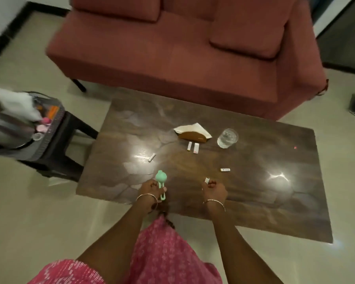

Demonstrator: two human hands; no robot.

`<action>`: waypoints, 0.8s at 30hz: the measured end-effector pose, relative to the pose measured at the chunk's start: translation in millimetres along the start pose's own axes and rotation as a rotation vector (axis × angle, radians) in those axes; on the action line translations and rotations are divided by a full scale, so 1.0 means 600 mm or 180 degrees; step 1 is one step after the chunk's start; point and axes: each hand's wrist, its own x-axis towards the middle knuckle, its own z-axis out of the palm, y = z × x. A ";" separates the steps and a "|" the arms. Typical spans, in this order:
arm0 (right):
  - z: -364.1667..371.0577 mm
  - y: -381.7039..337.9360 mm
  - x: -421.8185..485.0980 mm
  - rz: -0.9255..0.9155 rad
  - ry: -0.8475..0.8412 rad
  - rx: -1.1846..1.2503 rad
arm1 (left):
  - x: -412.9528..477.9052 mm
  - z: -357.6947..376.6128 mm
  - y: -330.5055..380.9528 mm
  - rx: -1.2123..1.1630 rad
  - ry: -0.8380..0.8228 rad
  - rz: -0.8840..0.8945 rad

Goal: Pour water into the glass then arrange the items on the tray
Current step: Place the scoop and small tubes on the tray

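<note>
left hand (151, 188) grips the green item (161, 178), right hand (214, 190) pinches a small white tube (207, 180); tray (54, 126) sits well left, off the worktop (254, 181) — left hand nearer

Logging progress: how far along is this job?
Pouring looks done: the glass holds water. The left hand grips a green tool; the right hand pinches a white stick. Left: four white sticks, napkin holder and glass on the table, off the tray.

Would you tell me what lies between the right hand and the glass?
A small white tube lies on the table there, touching neither right hand nor glass, in the head view.
</note>
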 end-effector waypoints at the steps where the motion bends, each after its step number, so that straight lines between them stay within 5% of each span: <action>1: 0.008 -0.016 -0.016 -0.0090 -0.0066 0.0033 | -0.016 -0.015 0.004 -0.0213 0.0022 0.0019; 14: 0.203 -0.223 -0.240 -0.1498 -0.1361 0.0023 | -0.102 -0.291 0.011 -0.2036 0.0510 0.0234; 24: 0.452 -0.321 -0.391 -0.1672 -0.1646 -0.0298 | -0.020 -0.593 -0.026 -0.2220 0.0968 0.0166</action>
